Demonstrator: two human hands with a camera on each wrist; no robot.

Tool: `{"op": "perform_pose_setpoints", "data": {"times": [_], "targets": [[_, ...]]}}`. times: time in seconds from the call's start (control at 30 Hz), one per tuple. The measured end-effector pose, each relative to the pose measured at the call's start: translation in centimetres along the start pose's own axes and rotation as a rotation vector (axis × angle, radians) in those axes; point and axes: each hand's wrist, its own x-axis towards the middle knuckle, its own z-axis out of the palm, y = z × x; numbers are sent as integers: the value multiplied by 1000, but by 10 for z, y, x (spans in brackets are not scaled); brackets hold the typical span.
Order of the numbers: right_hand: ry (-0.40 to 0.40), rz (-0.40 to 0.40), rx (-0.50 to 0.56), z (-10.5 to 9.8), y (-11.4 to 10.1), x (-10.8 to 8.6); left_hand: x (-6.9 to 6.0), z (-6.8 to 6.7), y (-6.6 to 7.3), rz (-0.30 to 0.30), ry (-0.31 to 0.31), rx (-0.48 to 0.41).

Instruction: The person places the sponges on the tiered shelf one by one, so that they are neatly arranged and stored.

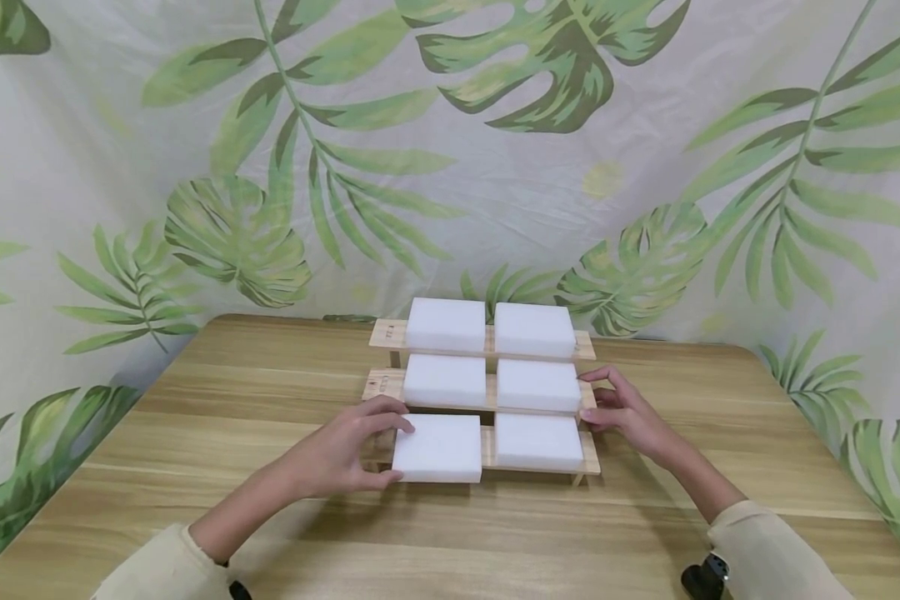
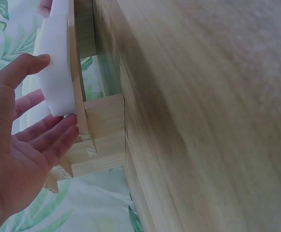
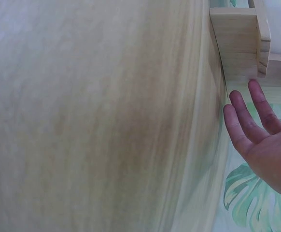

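A three-tier wooden rack [image 1: 487,442] holds white foam blocks, two on each tier. My left hand [image 1: 352,450] grips the front-left foam block [image 1: 438,448] at its left end, thumb and fingers on different sides. That block sits slightly forward over the tier's front edge. In the left wrist view, the left hand [image 2: 20,125] has one digit on the block's face [image 2: 58,63] and other fingers at its end. Beside the rack's right end, my right hand [image 1: 630,417] reaches fingertips toward the middle-right block [image 1: 538,386]. The right wrist view shows the right hand's [image 3: 266,140] fingers loosely extended near the rack's end [image 3: 234,36].
The front-right block [image 1: 537,440], middle-left block [image 1: 445,380] and back blocks [image 1: 446,323] rest on their tiers. The rack stands on a wood-grain table [image 1: 270,400]. A leaf-printed cloth [image 1: 495,192] hangs behind the table's far edge.
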Motion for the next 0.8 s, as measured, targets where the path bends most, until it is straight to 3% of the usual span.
{"op": "perform_pose_setpoints", "data": {"times": [0.27, 0.5, 0.63, 0.8], "targets": [[1, 3, -15, 0, 0, 0, -1, -5, 6, -67, -20, 35], [-2, 5, -8, -1, 0, -1, 4, -4, 2, -77, -22, -58], [-2, 6, -10, -1, 0, 0, 7, -4, 1, -119, -30, -118], [3, 4, -18, 0, 1, 0, 10, -3, 1, -112, -26, -147]]}}
